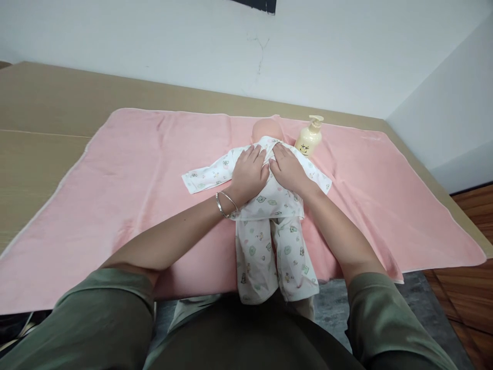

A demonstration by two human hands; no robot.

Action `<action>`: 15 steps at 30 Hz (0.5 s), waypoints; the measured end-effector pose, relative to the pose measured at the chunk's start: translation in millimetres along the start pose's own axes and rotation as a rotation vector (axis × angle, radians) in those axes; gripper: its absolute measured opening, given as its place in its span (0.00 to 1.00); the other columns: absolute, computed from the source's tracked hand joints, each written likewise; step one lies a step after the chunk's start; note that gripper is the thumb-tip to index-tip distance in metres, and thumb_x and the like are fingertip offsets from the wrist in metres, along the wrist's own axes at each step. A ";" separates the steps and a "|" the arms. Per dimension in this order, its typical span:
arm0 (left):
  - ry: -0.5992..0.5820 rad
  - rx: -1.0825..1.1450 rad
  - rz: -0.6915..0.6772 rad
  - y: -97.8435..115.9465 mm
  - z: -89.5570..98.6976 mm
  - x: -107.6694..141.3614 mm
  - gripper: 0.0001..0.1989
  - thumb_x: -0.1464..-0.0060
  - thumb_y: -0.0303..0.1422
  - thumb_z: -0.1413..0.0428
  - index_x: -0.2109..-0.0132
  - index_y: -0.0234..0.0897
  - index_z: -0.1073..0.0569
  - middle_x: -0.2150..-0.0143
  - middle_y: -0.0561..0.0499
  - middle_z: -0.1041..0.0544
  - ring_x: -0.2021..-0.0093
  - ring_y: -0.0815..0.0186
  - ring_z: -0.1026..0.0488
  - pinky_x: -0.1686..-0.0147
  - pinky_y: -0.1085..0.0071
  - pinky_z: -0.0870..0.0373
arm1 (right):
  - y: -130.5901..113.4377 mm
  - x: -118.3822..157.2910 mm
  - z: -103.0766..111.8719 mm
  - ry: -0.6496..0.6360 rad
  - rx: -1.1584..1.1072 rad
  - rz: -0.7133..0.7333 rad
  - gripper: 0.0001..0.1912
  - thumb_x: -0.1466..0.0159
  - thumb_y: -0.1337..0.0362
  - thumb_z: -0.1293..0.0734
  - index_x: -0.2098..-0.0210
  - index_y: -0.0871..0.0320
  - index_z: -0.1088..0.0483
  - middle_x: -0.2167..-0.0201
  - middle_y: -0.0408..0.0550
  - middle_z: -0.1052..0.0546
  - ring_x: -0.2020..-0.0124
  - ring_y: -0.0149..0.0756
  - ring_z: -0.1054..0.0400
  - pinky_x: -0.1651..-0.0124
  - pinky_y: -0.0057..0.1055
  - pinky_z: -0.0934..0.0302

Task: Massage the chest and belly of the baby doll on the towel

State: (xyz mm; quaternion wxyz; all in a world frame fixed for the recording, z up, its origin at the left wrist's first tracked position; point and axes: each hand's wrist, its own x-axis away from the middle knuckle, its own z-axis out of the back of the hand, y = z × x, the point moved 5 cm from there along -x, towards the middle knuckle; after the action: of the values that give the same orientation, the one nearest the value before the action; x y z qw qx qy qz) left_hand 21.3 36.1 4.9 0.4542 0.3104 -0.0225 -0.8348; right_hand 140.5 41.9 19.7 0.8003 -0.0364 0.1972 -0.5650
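A baby doll (267,128) lies on a pink blanket (185,226), dressed in a white printed top (269,201) and matching trousers (256,257). Only the smooth round head shows beyond the collar; its face is not visible. My left hand (249,172) rests flat on the upper part of the top, fingers stretched toward the head. Beside it, my right hand (288,167) lies flat on the cloth too, its fingertips near the collar. The two thumbs almost meet. Both sleeves spread out sideways, and the trouser legs hang over the front edge.
A cream pump bottle (308,137) stands on the blanket to the right of the head. The wooden table (50,103) reaches back to a white wall (173,46). At the right is a brown wooden surface (462,288), lower than the tabletop.
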 end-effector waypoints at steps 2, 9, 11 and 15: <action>-0.028 0.005 0.025 -0.9 -0.6 0.2 0.26 0.35 0.35 0.59 0.36 0.26 0.36 0.31 0.32 0.38 0.29 0.47 0.44 0.32 0.41 0.48 | -0.2 0.1 -0.1 0.007 -0.007 -0.002 0.26 0.30 0.64 0.49 0.38 0.73 0.41 0.34 0.68 0.36 0.32 0.49 0.44 0.29 0.48 0.51; -0.053 0.033 0.042 -7.2 -5.2 1.4 0.27 0.34 0.38 0.58 0.33 0.27 0.40 0.29 0.31 0.43 0.27 0.45 0.50 0.32 0.40 0.50 | -1.2 0.7 -0.6 0.009 0.011 -0.010 0.28 0.31 0.65 0.48 0.36 0.75 0.42 0.34 0.67 0.37 0.31 0.49 0.45 0.28 0.46 0.52; -0.047 0.046 0.033 -8.1 -5.9 1.5 0.27 0.34 0.37 0.57 0.33 0.28 0.40 0.29 0.32 0.42 0.27 0.45 0.49 0.32 0.42 0.49 | -1.7 1.3 -0.2 0.003 0.027 -0.014 0.28 0.30 0.65 0.48 0.35 0.76 0.43 0.33 0.67 0.37 0.31 0.49 0.45 0.28 0.45 0.53; -0.027 0.034 0.022 -7.0 -4.6 1.3 0.26 0.35 0.36 0.56 0.35 0.26 0.37 0.31 0.31 0.38 0.29 0.45 0.46 0.32 0.44 0.48 | -4.4 2.4 1.7 -0.016 0.056 -0.031 0.29 0.30 0.66 0.48 0.35 0.78 0.44 0.33 0.69 0.39 0.30 0.50 0.47 0.28 0.45 0.54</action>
State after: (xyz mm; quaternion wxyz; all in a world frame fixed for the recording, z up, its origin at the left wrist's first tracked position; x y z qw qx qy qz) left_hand 18.1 40.4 -1.7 0.4578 0.3064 -0.0461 -0.8333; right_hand 137.9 37.8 21.8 0.7937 -0.0216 0.1740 -0.5824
